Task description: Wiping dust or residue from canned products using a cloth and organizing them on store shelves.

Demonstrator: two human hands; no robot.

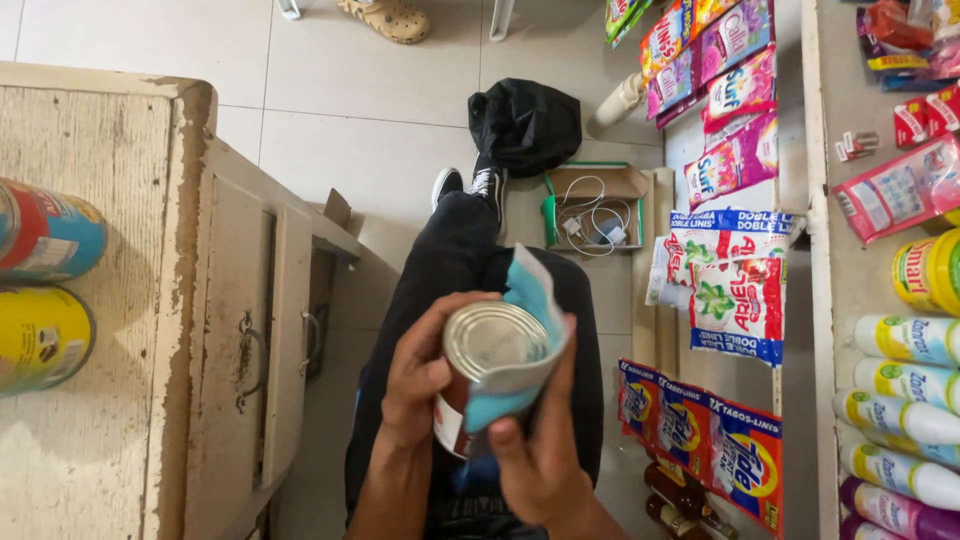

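Observation:
Over my lap I hold a tin can (488, 350) with a plain silver end facing up. My left hand (415, 385) grips the can's left side. My right hand (540, 455) presses a blue and white cloth (525, 335) around the can's right side and rim. Below are my legs in black trousers and black shoes.
A worn white wooden cabinet (120, 330) stands at left with two cans lying on top, a red and blue can (45, 232) and a yellow can (40, 338). Hanging detergent sachets (735, 290) and shelved bottles (905, 400) fill the right. A black bag (525, 122) and an open cardboard box (595, 205) sit on the tiled floor.

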